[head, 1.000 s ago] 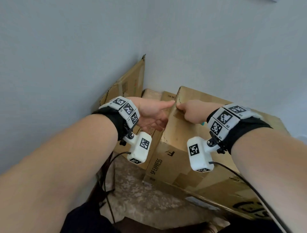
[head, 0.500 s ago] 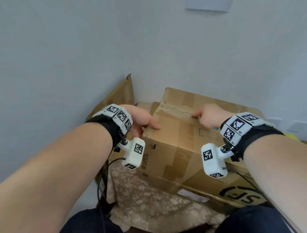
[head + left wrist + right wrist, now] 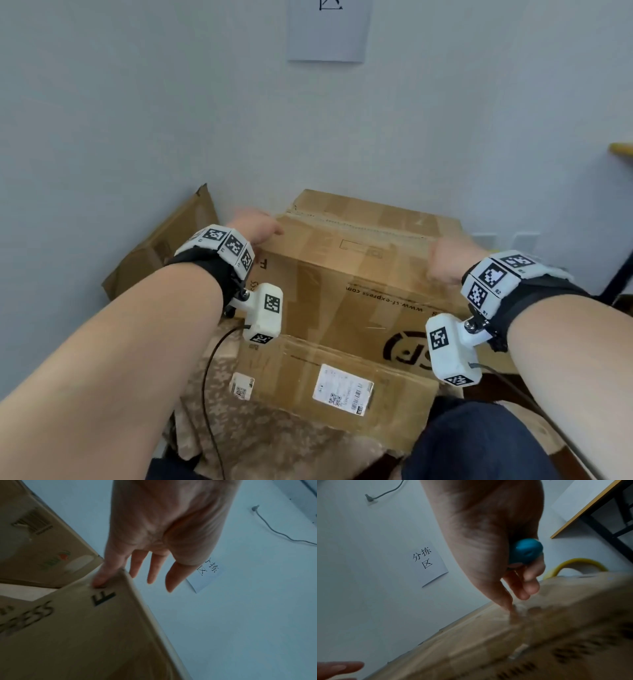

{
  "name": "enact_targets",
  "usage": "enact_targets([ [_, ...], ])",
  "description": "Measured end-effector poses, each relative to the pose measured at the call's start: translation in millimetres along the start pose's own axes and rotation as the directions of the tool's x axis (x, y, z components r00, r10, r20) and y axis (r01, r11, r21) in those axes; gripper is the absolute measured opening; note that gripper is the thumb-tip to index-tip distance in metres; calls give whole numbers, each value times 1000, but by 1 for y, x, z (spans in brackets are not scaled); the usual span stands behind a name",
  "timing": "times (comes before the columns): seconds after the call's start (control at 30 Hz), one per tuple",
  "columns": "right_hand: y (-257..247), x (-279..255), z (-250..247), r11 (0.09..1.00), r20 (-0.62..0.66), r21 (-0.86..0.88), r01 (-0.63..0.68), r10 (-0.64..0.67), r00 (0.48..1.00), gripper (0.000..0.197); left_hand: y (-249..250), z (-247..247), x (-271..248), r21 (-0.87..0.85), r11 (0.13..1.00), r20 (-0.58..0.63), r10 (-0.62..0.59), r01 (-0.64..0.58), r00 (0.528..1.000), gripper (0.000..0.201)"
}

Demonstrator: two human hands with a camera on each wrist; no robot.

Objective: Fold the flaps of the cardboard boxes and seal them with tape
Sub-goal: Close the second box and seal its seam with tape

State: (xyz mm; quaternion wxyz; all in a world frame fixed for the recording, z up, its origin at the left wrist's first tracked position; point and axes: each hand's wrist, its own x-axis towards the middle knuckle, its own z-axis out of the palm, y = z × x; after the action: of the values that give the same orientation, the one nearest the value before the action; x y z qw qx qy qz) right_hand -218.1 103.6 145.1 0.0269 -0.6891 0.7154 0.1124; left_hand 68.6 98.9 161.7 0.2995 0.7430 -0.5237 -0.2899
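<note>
A large brown cardboard box (image 3: 342, 274) with black print stands against the wall, its top flaps folded shut. A strip of clear tape (image 3: 359, 228) runs along the top seam. My left hand (image 3: 255, 224) rests at the box's top left corner. In the left wrist view its thumb (image 3: 99, 578) presses the side face (image 3: 77, 635) near a printed F, and the fingers reach straight past the edge. My right hand (image 3: 445, 260) sits on the top's right end. It grips a small blue tool (image 3: 524, 551), and one fingertip (image 3: 508, 607) presses the box (image 3: 505, 649).
A flatter box with white labels (image 3: 335, 387) lies in front, on a patterned cloth (image 3: 267, 438). Flattened cardboard (image 3: 164, 246) leans on the left wall. A paper sign (image 3: 329, 31) hangs on the wall. A yellow-edged table (image 3: 621, 149) stands at the right, and my knees (image 3: 479, 442) are below.
My right hand has slid to the right along the top seam, away from the left hand, which stays at the left corner. The head view has tilted up.
</note>
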Motion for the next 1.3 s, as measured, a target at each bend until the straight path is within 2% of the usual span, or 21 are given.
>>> enact_targets([
  [0.13,14,-9,5,1000,-7,13,-3,3,1000,31,-4,8,0,-172,985,-136,6,-30,991,33],
  [0.2,16,-16,5,1000,22,12,1,-1,1000,38,-5,13,-1,-191,982,-161,-31,0,987,36],
  [0.3,15,-21,10,1000,97,10,-9,8,995,47,-4,23,-4,-79,990,-17,-118,117,993,47],
  [0.37,14,-21,15,1000,144,18,-25,22,989,49,-2,30,-4,-76,989,53,-126,130,991,48],
  [0.43,16,-19,19,998,180,57,-18,8,984,47,-2,36,-1,-148,980,66,-121,130,990,48],
  [0.53,16,-19,19,995,175,96,14,-31,984,38,-2,38,5,-358,925,66,-112,129,991,46],
  [0.63,10,-18,16,982,175,163,97,-125,977,27,3,45,6,-464,877,175,-49,126,983,36],
  [0.7,4,-17,16,963,180,222,153,-195,964,13,9,56,4,-405,909,303,28,102,953,45],
  [0.73,2,-16,17,946,177,272,176,-229,957,13,12,62,1,-335,940,350,54,71,935,48],
  [0.83,-7,-12,22,877,141,410,251,-332,933,18,19,76,-7,-30,991,401,131,-130,907,53],
  [0.9,-14,-8,26,842,155,459,285,-391,907,17,21,81,-11,179,950,452,151,-255,879,64],
  [0.97,-17,-6,26,812,136,505,293,-410,902,16,23,87,-15,331,884,502,132,-331,855,73],
  [1.03,-14,-4,22,768,-5,571,290,-350,937,17,24,96,-21,444,815,513,110,-373,851,88],
  [1.07,-11,-2,20,760,-99,586,282,-278,955,15,24,101,-24,488,789,504,95,-374,859,98],
  [1.13,0,5,18,803,-250,549,232,-108,962,16,25,112,-28,573,738,473,57,-356,879,113],
  [1.17,6,8,19,841,-279,510,181,-37,960,17,25,117,-31,607,714,458,44,-349,888,116],
  [1.2,11,11,21,877,-271,466,116,17,963,15,25,121,-34,628,701,442,35,-337,896,118],
  [1.3,24,14,32,946,-130,323,-29,75,989,13,26,128,-37,633,712,404,32,-304,914,120],
])
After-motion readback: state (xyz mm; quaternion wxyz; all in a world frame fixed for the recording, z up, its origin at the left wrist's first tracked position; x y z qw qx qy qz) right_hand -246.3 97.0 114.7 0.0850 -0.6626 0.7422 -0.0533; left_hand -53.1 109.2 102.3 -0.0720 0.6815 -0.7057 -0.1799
